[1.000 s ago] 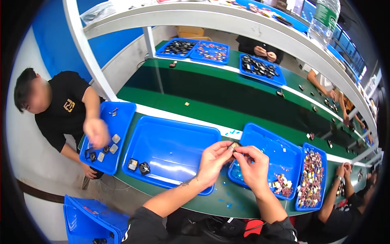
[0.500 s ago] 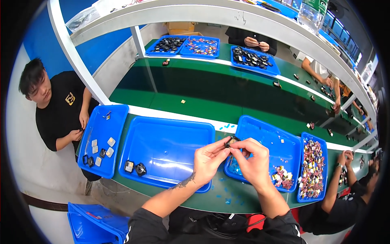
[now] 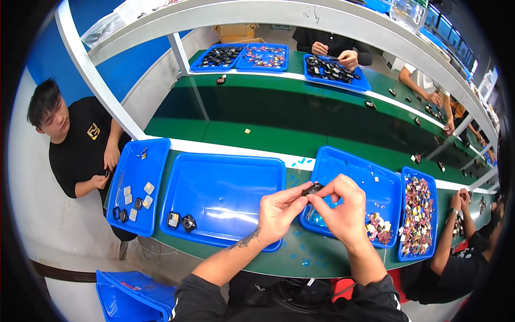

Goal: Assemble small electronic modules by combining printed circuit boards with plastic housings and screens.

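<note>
Between my two hands is a small black casing (image 3: 313, 189), tilted so that mostly its dark edge shows. My left hand (image 3: 278, 210) pinches its left end with thumb and fingertips. The thumb and fingers of my right hand (image 3: 343, 206) close on its right side. Both hands are raised over the near edge of a blue tray (image 3: 357, 161) holding small pale and reddish parts (image 3: 379, 229). To the left, a wider blue tray (image 3: 222, 182) holds a black part with a pale square face (image 3: 173, 219) and a black part with a round centre (image 3: 188, 222).
A narrow tray (image 3: 433, 198) at the right is full of small parts. Another tray (image 3: 140, 177) at the left holds pale squares and black pieces. A green belt (image 3: 214, 115) runs beyond, under a white shelf frame (image 3: 225, 20). Co-workers sit around; blue bins (image 3: 134, 300) stand below.
The black casing has turned in my fingers, from its open face showing to mostly its edge. My right hand has shifted slightly up and right. Across the belt, a co-worker's hands have spread over a tray.
</note>
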Available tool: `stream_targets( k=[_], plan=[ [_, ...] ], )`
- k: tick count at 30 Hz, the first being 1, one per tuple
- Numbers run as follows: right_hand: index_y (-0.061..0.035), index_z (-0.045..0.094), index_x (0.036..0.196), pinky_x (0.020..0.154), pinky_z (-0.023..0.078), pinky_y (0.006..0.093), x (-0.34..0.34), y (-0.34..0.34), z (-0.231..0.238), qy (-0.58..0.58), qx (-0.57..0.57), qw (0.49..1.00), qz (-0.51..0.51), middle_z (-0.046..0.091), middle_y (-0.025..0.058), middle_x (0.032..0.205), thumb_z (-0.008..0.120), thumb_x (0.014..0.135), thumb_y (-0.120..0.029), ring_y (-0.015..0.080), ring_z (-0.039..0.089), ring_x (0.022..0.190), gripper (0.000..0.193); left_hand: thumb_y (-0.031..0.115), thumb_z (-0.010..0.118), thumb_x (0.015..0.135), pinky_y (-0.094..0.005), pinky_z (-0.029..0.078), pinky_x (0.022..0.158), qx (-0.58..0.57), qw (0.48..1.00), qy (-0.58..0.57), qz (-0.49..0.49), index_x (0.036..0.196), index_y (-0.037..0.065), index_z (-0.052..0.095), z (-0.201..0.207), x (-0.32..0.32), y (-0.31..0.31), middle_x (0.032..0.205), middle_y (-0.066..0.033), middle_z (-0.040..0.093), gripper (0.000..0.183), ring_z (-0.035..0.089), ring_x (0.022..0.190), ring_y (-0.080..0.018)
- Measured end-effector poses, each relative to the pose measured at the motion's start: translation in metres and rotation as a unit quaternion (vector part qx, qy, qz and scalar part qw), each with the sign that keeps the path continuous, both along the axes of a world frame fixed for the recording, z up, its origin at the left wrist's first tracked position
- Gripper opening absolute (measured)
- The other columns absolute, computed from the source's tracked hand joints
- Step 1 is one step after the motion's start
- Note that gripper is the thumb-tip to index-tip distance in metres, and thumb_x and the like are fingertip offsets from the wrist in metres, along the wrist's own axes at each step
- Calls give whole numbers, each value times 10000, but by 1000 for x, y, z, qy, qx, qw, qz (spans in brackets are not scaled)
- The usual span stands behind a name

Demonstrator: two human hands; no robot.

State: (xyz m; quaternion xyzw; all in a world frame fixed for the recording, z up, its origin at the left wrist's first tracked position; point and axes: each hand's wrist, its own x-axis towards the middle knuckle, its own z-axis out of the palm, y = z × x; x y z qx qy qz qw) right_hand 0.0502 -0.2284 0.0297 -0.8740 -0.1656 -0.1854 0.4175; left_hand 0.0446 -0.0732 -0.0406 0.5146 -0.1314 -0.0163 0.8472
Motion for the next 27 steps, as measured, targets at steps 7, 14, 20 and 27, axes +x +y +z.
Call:
stream_targets(
  k=[7,14,20,27],
  plan=[
    [-25,611,921,661,497,336,-4,9,-9,-76,71,993,63,589,128,843,827,661,-57,274,581,711,339,19,567,953,-260,530,880,-89,995,40,38,1251,-44,564,5,10,5,1142,-134,661,305,648,1005,-151],
    [-34,648,942,677,521,353,-6,5,-26,-100,14,994,32,644,108,925,865,619,-117,274,639,823,398,-7,565,940,-266,535,853,-72,996,31,48,1335,-9,444,21,5,8,1171,-137,622,413,639,1008,-155],
    [-40,670,966,647,519,351,-9,20,-15,-167,-86,982,30,627,92,862,838,627,-88,274,629,771,382,-55,566,917,-293,550,835,-91,994,56,36,1305,-8,435,26,4,8,1179,-139,573,412,637,1011,-184],
    [42,613,1073,707,558,242,-12,9,-18,120,295,945,70,676,100,906,683,853,26,124,662,801,231,-80,584,887,-311,547,857,250,933,-212,147,1151,-30,640,26,2,19,1189,-159,569,275,650,1012,-209]
  ],
)
